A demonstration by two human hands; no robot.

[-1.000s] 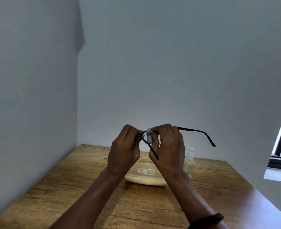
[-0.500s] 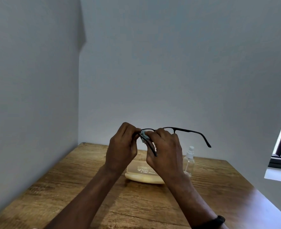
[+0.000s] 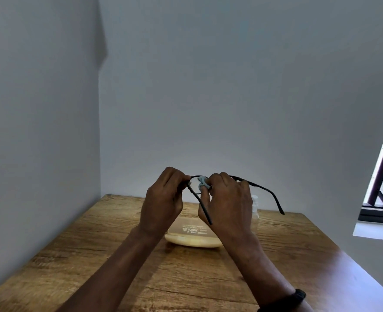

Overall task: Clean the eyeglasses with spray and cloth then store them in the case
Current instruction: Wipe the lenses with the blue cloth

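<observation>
Left hand [image 3: 163, 199] and right hand [image 3: 227, 203] raised together, fingers [image 3: 205, 194] pinched

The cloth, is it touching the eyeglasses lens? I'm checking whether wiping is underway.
Touching. The head view shows the right hand pinching the grey cloth against the lens of the eyeglasses, with no gap; the left hand holds the frame.

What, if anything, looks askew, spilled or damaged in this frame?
Nothing stands out. Both hands hold the glasses above the table, temples unfolded; the right hand presses the cloth on a lens, the left hand grips the frame. The case and bottle sit behind; no spill shows.
</observation>
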